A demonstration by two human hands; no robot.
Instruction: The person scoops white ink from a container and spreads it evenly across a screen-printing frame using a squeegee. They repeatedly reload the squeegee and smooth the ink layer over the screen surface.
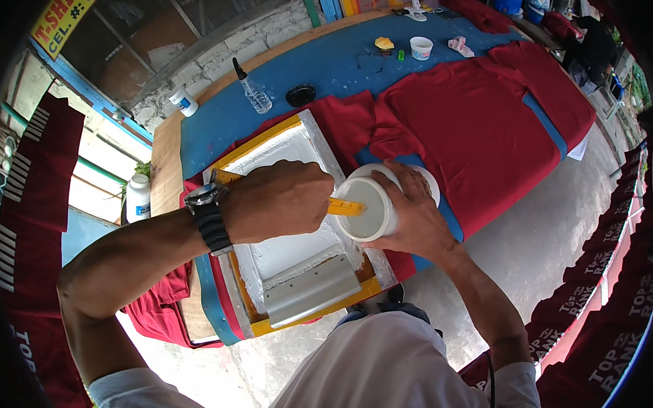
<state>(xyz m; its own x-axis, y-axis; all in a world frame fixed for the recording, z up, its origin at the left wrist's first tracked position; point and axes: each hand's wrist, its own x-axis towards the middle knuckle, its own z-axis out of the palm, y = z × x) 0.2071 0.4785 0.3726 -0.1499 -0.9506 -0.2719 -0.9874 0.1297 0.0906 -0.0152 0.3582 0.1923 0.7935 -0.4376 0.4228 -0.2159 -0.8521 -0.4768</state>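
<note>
My left hand (282, 199), with a black watch on its wrist, is closed round a yellow ruler (347, 207). The ruler's tip reaches into a white plastic tub (348, 231). From the right, my right hand (419, 215) grips the tub's side and rim. White ink or paste is visible inside the tub, though how full it is I cannot tell. Below my left hand lies a printing screen (307, 136) with yellow-edged sides, its mesh spread with white paste. A metal squeegee (312, 287) rests across the screen's near end.
Dark red shirts (455, 116) lie along the blue table (212, 136). A clear bottle (256, 97), a black lid (300, 95), a small white tub (421, 48) and white jars (138, 197) stand around. Printed red cloth (612, 292) hangs at both sides. Another person (595, 46) is at far right.
</note>
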